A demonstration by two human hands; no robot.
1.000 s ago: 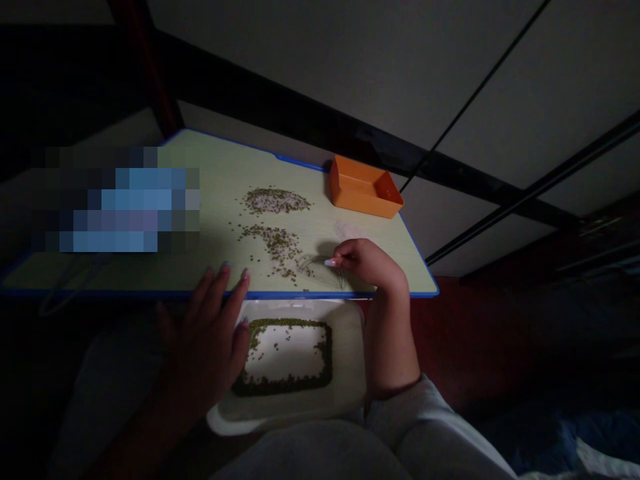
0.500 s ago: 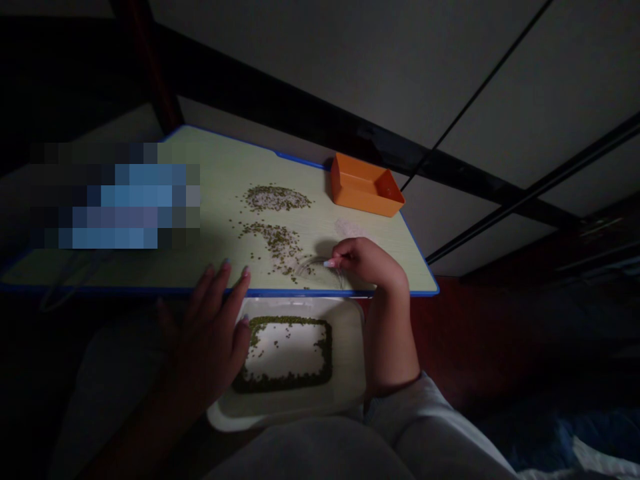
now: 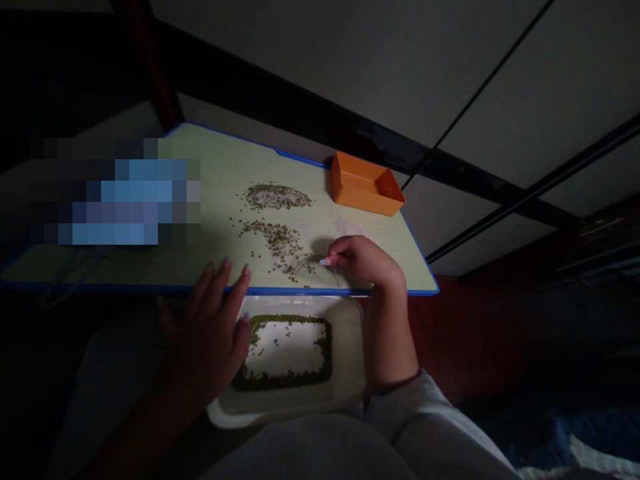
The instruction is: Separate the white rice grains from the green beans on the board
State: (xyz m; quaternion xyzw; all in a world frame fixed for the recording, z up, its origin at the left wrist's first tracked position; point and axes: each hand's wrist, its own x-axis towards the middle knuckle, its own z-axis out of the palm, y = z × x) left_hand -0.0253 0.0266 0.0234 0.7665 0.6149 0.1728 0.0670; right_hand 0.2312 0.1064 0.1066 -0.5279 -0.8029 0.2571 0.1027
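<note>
My right hand (image 3: 361, 259) pinches the rim of a clear, round-edged piece (image 3: 315, 259), like a see-through lid or dish. It is held low over the tabletop, beside a spread of green beans and pale grains (image 3: 281, 243). A second mixed heap (image 3: 277, 197) lies farther back, and a small patch of pale grains (image 3: 349, 227) is just beyond my right hand. My left hand (image 3: 213, 327) is open, fingers spread, its fingertips at the table's near edge and its thumb by the left side of a white basin (image 3: 347, 373). Green beans (image 3: 280, 382) line the basin's bottom edges.
An orange open box (image 3: 367, 190) stands at the table's back right. The pale table (image 3: 210, 160) has a blue edge. A blurred-out blue patch (image 3: 135, 200) covers its left side, with a thin loop (image 3: 70, 273) below. Pale panels (image 3: 340, 60) rise behind.
My right hand has shifted very slightly left with the clear piece. My left hand, the heaps and the basin look the same.
</note>
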